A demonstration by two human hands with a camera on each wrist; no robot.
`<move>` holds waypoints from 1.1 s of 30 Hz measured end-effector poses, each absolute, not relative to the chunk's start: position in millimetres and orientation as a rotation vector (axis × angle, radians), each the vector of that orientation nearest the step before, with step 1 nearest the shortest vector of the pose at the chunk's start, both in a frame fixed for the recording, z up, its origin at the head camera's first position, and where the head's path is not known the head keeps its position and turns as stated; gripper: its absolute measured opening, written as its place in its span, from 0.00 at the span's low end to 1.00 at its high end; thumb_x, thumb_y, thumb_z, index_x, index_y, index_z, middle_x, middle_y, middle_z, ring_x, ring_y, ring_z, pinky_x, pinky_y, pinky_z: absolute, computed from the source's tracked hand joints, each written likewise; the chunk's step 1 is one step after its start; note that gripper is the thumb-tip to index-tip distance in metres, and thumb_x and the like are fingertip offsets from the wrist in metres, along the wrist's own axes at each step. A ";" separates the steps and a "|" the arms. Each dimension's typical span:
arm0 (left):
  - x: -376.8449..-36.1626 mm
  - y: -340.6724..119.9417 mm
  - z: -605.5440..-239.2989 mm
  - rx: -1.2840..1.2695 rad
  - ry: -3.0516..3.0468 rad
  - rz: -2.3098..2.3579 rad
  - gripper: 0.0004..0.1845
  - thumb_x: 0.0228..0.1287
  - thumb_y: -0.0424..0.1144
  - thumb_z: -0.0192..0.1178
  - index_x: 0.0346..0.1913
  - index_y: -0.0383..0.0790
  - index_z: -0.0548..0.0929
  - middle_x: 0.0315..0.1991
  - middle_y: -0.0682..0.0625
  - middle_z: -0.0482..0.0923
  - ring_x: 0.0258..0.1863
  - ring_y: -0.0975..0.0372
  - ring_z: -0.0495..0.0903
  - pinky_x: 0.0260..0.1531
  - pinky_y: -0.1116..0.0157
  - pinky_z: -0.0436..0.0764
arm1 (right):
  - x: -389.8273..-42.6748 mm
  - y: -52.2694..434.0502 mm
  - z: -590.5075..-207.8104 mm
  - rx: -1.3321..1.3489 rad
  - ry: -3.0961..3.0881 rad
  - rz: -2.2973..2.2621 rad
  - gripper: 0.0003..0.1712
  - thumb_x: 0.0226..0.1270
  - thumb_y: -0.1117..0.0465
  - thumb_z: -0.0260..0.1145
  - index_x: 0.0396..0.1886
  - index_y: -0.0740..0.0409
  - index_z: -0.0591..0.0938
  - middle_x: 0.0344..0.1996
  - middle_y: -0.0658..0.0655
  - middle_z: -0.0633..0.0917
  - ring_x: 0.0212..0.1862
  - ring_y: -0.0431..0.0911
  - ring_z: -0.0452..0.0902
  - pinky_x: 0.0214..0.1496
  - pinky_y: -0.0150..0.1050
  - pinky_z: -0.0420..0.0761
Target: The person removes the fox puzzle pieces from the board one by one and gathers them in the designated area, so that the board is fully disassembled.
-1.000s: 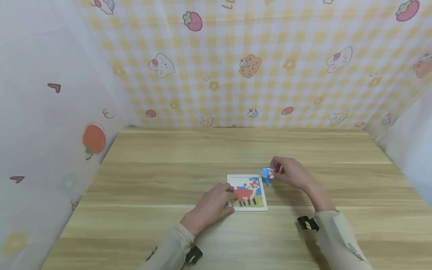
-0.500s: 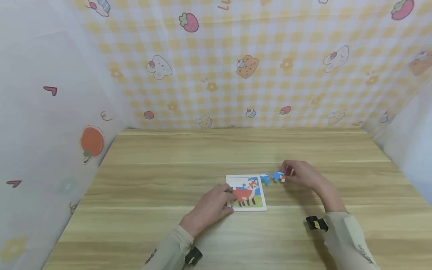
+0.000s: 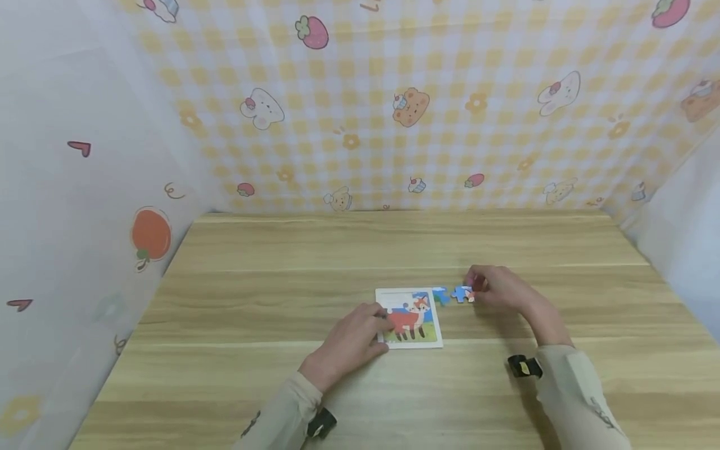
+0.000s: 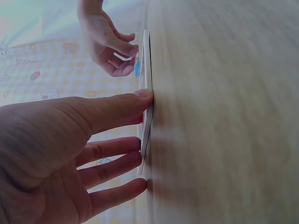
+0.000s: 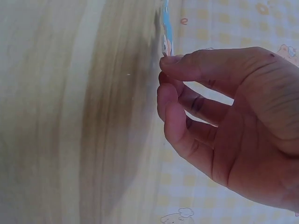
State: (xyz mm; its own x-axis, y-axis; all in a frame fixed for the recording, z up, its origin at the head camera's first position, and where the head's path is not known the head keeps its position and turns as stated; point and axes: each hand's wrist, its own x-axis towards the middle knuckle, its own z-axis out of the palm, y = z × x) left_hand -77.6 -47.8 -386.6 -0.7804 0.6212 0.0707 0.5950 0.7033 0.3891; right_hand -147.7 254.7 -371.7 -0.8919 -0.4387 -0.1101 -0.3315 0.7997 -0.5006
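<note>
**Loose puzzle pieces beside the fox board**

A person sits at a wooden table (image 3: 236,375) walled in by yellow checked cloth (image 3: 450,125). The left hand (image 3: 350,342) lies flat on the left part of a small fox puzzle board (image 3: 413,319), fingers straight and pressing down on it; the left wrist view shows those fingers spread along the board's edge and gripping nothing. Just off the board's upper right corner lie two small pieces on the table: a blue and green piece (image 3: 440,295) nearest the board, and beside it a blue piece (image 3: 463,294) with a touch of orange. The right hand (image 3: 497,287) has thumb and forefinger pinched at this second piece; the right wrist view shows the fingertips (image 5: 169,60) closed on its thin edge.

I'd say the weak point is that pinch. The piece is thin and held only by its rim, so it could slip or flip out of the fingertips. The two pieces lie very close together, so a sideways nudge from the right hand might push the blue and green one under the board's edge or away across the table. If the left hand eased its pressure, the light board could slide.
</note>
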 end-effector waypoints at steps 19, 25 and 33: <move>-79.2 -46.7 -385.4 1.007 2.827 0.619 0.16 0.46 0.42 0.64 0.42 0.46 0.81 0.43 0.52 0.71 0.42 0.62 0.68 0.37 0.68 0.71 | -152.2 253.8 -377.2 -0.526 2.681 -0.755 0.08 0.49 0.67 0.65 0.29 0.58 0.74 0.27 0.51 0.77 0.31 0.44 0.70 0.31 0.37 0.70; -78.8 -47.2 -385.5 0.995 2.825 0.611 0.16 0.46 0.43 0.64 0.42 0.46 0.81 0.42 0.53 0.71 0.41 0.63 0.68 0.36 0.68 0.71 | -150.4 250.3 -376.7 -0.488 2.676 -0.760 0.08 0.49 0.69 0.63 0.30 0.60 0.73 0.25 0.52 0.76 0.28 0.44 0.68 0.27 0.35 0.70; -78.3 -47.9 -384.4 0.984 2.816 0.620 0.16 0.47 0.42 0.64 0.42 0.46 0.81 0.43 0.53 0.72 0.41 0.63 0.68 0.36 0.68 0.72 | -149.1 247.5 -376.6 -0.482 2.687 -0.770 0.09 0.49 0.71 0.62 0.30 0.62 0.72 0.24 0.53 0.76 0.27 0.43 0.68 0.25 0.35 0.69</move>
